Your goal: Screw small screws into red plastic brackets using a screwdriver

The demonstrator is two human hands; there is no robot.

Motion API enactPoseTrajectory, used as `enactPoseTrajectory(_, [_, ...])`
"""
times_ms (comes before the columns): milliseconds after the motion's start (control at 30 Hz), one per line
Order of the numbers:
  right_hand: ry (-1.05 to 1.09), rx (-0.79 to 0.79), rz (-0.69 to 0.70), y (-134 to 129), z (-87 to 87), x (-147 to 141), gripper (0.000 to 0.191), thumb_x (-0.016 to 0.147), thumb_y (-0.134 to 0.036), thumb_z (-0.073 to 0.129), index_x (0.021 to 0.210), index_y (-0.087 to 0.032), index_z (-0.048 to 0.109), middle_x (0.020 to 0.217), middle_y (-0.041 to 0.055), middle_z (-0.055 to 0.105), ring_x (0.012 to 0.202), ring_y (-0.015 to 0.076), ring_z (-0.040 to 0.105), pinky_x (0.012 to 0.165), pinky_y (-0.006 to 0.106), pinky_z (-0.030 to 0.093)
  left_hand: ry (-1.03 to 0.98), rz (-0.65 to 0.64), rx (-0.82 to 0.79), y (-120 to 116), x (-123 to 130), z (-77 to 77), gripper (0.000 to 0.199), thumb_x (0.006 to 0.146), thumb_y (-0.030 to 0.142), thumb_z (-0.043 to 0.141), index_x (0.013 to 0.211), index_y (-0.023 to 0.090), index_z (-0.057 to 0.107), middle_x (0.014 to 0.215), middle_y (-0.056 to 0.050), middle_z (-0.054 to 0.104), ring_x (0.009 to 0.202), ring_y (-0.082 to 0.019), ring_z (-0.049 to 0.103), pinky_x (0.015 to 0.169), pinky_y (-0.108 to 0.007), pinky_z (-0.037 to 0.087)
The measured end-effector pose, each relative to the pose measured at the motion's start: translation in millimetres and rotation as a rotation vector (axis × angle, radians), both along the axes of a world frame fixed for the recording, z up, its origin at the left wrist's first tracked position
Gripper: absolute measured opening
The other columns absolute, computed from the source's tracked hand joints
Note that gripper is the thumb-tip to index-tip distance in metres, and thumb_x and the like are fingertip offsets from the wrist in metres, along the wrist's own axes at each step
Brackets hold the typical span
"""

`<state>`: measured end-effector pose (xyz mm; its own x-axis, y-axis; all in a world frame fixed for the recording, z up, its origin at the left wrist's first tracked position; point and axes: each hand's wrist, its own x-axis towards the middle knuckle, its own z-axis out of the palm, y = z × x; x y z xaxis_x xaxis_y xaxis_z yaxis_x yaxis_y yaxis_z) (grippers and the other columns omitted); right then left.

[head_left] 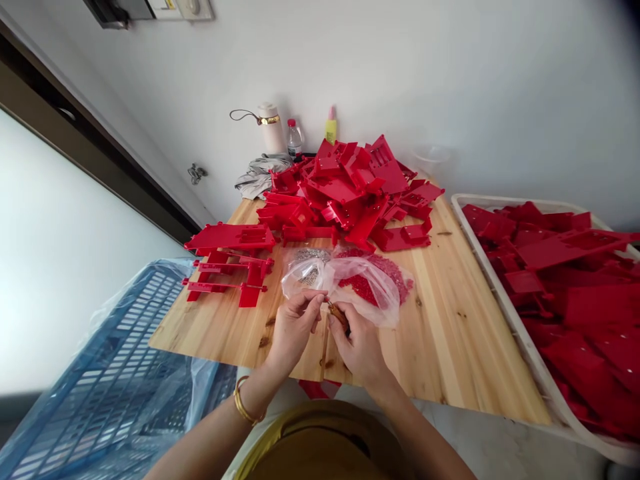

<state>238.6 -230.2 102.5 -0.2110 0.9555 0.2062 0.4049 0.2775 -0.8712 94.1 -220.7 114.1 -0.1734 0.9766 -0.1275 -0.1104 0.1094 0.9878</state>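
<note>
My right hand (357,343) is closed around the amber-brown handle of a small screwdriver (339,318), whose tip points toward my left hand. The fingertips of my left hand (295,327) are pinched together at that tip; what they hold is too small to make out. Just beyond my hands lie two clear plastic bags, one with small silvery metal pieces (309,273) and one with many tiny red pieces (380,277). Red plastic parts (230,237) are stacked to the left of the bags, and a large heap of red plastic parts (345,187) rises behind them.
A white bin (493,287) full of red parts stands on the right. At lower left is a blue plastic-lined crate (135,320). A cream flask (273,130), a small bottle (294,139), a yellow bottle (331,129) and grey cloth (260,175) sit at the wooden board's (440,333) back.
</note>
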Motion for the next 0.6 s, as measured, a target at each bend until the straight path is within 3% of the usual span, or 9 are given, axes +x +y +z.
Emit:
enactPoseTrajectory(200, [0.171, -0.039, 0.022, 1.0, -5.2, 4.6, 0.02, 0.1, -0.03, 0.051, 0.115, -0.021, 0.062, 0.099, 0.0061, 0.073, 0.088, 0.0192, 0.069, 0.075, 0.029, 0.054, -0.191, -0.1, -0.019, 2.0, 3.1, -0.7, 0.026, 0.081, 0.042, 0.076, 0.083, 0.016, 0.072, 0.059, 0.004, 0.054, 0.05, -0.007, 0.043, 0.05, -0.02, 0.034])
enactPoseTrajectory(300, [0.269, -0.059, 0.004, 2.7, -5.8, 11.3, 0.021, 0.1, -0.032, 0.051, 0.115, -0.022, 0.061, 0.098, 0.0053, 0.073, 0.087, 0.0187, 0.069, 0.075, 0.029, 0.054, -0.072, -0.193, 0.042, 11.5, 5.1, 12.9, 0.026, 0.085, 0.042, 0.072, 0.092, 0.017, 0.073, 0.067, 0.001, 0.06, 0.054, -0.008, 0.047, 0.054, -0.021, 0.039])
enactPoseTrajectory(400, [0.325, -0.071, -0.073, 4.2, -3.3, 21.5, 0.021, 0.101, -0.036, 0.051, 0.113, -0.021, 0.061, 0.094, 0.0051, 0.071, 0.082, 0.0181, 0.067, 0.073, 0.029, 0.053, 0.291, -0.236, 0.265, 45.3, 14.0, 38.1, 0.024, 0.091, 0.037, 0.064, 0.104, 0.018, 0.071, 0.09, -0.005, 0.07, 0.071, -0.013, 0.06, 0.066, -0.025, 0.048])
enactPoseTrajectory(500, [0.352, -0.103, -0.124, 3.9, 0.6, 32.9, 0.022, 0.101, -0.038, 0.05, 0.11, -0.021, 0.061, 0.088, 0.0045, 0.07, 0.078, 0.0179, 0.066, 0.07, 0.028, 0.052, 0.838, -0.259, 0.478, 101.8, 36.9, 63.2, 0.025, 0.093, 0.03, 0.061, 0.113, 0.018, 0.068, 0.11, -0.009, 0.071, 0.098, -0.02, 0.065, 0.088, -0.03, 0.051])
enactPoseTrajectory(600, [0.364, -0.111, -0.15, 1.2, 1.5, 43.0, 0.023, 0.101, -0.039, 0.05, 0.109, -0.02, 0.061, 0.085, 0.0038, 0.069, 0.069, 0.0156, 0.062, 0.062, 0.026, 0.05, 1.354, -0.353, 0.366, 156.2, 68.5, 75.5, 0.031, 0.096, 0.032, 0.056, 0.118, 0.015, 0.068, 0.121, -0.014, 0.068, 0.118, -0.027, 0.061, 0.098, -0.036, 0.05])
